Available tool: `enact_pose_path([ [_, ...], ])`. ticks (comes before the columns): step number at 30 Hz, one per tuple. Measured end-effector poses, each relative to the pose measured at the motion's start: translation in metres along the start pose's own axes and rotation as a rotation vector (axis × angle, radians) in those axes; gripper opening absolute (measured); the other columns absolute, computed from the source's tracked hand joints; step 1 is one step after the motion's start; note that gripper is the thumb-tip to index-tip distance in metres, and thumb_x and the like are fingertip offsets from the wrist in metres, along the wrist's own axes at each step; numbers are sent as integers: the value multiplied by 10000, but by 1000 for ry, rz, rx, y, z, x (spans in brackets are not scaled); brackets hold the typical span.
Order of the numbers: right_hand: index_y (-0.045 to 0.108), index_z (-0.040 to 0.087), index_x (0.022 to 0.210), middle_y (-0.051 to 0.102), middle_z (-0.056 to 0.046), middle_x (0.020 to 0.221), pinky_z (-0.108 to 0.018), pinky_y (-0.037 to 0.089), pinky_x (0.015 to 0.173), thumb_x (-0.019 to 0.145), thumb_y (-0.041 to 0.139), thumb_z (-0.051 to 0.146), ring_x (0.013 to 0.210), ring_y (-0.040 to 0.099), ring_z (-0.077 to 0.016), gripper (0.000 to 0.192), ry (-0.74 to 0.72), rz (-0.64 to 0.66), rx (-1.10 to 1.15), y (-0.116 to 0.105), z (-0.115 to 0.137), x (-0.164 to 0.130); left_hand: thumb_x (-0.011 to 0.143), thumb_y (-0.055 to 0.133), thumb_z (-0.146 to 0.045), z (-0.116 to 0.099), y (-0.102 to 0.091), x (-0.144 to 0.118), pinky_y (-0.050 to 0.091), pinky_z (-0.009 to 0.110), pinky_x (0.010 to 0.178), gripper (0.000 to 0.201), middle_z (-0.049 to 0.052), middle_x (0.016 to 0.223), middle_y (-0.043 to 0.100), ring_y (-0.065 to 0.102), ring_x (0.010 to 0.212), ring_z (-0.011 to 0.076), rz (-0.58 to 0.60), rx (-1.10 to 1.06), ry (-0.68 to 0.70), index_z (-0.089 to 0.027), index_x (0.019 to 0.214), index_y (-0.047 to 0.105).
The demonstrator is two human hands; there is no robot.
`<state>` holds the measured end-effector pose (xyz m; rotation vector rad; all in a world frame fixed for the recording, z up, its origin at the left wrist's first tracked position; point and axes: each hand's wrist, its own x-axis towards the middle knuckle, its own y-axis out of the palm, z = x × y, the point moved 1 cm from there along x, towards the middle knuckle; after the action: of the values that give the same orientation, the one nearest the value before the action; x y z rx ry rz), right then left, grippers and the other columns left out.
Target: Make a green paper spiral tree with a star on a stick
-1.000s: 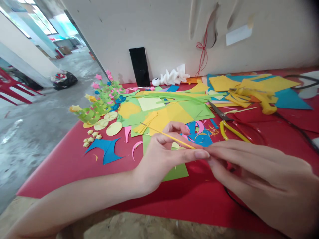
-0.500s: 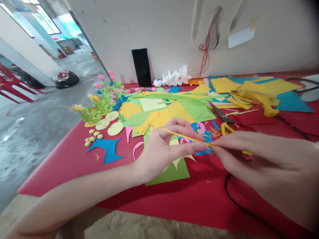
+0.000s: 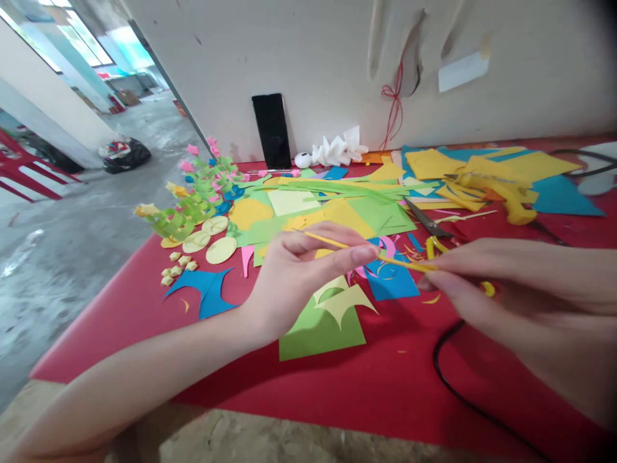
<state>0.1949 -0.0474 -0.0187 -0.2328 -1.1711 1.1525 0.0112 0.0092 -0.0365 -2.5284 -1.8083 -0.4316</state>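
Observation:
A thin yellow paper strip (image 3: 400, 262) stretches between my two hands above the red tabletop (image 3: 385, 379). My left hand (image 3: 308, 270) pinches it near the middle between thumb and fingers, and its far end sticks out past the knuckles to the left. At the right end, my right hand (image 3: 511, 308) grips the strip with thumb and forefinger. Under the hands lie a blue paper piece (image 3: 393, 283) with scraps on it, a pale yellow cut-out (image 3: 344, 305) and a green sheet (image 3: 318, 341). Scissors with yellow handles (image 3: 431, 225) are partly hidden behind my right hand.
A phone (image 3: 272, 132) leans against the wall panel. Curled green paper plants with pink stars (image 3: 193, 193), pale discs (image 3: 222, 250) and small folded stars (image 3: 178, 267) stand or lie at left. A yellow glue gun (image 3: 506, 190) rests at right. A black cable (image 3: 436, 354) crosses the front.
My hands have moved apart: the left went left along the strip, the right slightly right. More of the yellow strip shows between them.

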Motion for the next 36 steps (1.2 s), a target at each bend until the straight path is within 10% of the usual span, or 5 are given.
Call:
enact_pose_path([
  [6,667,253,796,651,13,725,-272,422,615,757,607,244,647,567,-121,72,-106,-63,-39,-3,-4,-5,717,701,-245,3,1,-3,464,213,669,72,-44,747,678,593,752,108,20,-62,-92,-296,683,740],
  [19,666,314,736,619,38,706,-291,498,662,707,659,331,587,552,-123,34,255,-36,211,-4,-5,0,729,688,-213,3,6,-10,477,235,786,94,-21,831,699,617,846,130,122,-190,-84,-286,740,746],
  [30,686,193,642,601,4,469,-125,405,359,714,660,317,390,521,-79,146,370,470,476,-4,-22,26,789,603,-320,7,-10,19,495,211,654,203,34,776,727,645,676,127,394,112,-388,-185,860,736],
  [36,678,182,627,556,24,433,-117,343,335,727,622,280,366,455,-56,150,431,595,551,13,-18,19,703,685,-263,0,2,1,484,196,478,159,5,578,666,597,458,108,325,283,-350,-181,830,734],
])
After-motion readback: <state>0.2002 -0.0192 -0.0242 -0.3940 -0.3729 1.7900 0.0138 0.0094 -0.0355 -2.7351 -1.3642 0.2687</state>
